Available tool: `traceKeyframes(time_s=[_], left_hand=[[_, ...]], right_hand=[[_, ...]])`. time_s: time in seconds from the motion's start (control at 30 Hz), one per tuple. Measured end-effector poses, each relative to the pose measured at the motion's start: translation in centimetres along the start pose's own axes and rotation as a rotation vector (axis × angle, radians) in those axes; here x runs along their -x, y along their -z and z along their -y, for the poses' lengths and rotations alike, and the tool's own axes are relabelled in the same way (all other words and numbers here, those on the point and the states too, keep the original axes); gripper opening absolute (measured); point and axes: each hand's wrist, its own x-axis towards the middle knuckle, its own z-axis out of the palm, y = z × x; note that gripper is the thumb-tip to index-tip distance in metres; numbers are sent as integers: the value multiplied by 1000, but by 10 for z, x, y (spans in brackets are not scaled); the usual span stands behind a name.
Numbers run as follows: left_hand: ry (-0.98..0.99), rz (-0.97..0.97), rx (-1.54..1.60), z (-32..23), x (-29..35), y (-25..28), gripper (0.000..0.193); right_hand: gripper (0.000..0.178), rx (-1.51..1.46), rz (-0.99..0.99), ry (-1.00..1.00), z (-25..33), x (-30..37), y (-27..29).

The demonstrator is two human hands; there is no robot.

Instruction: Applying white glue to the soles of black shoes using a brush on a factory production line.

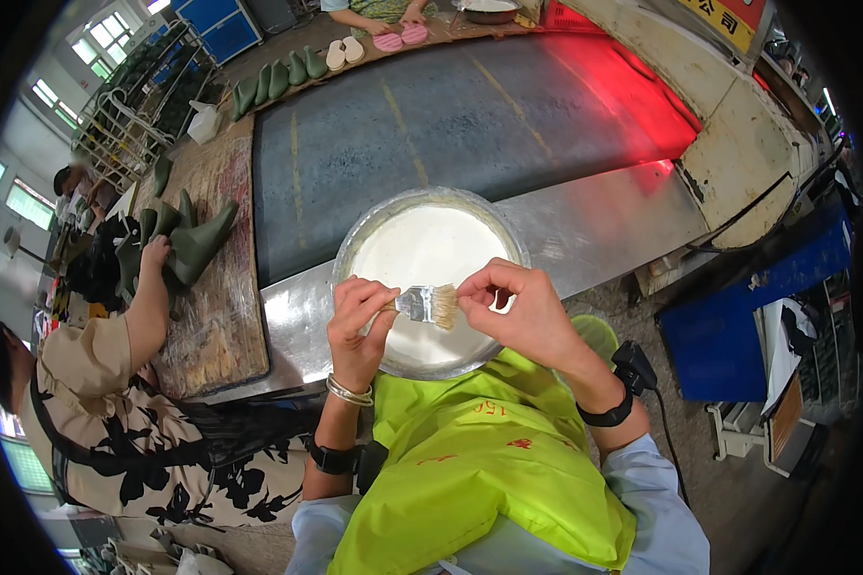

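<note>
Over a round metal basin (350,251) of white liquid (431,240), my left hand (360,326) grips a flat paintbrush (422,305) by its handle end. The brush lies nearly level, its pale bristles pointing right. At the bristle tips, my right hand (520,305) has thumb and forefinger pinched together. Whether those fingers hold a few bristles or something small is too fine to make out. The basin stands on the metal ledge close in front of me, against the yellow-green apron (479,460) I wear.
Beyond the basin runs a dark conveyor belt (393,134), lit red at its right end by a machine (738,144). On the left, a co-worker's hand (156,251) touches green shoe lasts (201,244) on a worn wooden board (211,335). Another person handles pink soles (401,38) at the far edge.
</note>
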Motion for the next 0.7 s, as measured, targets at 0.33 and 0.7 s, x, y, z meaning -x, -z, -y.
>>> traceKeyframes(time_s=[0.33, 0.7], left_hand=[[-49, -22, -92, -2, 2, 3, 31], [-48, -29, -229, -9, 1, 6, 31]], right_hand=[[11, 147, -56, 128, -6, -1, -9], [10, 191, -94, 243, -10, -9, -12]])
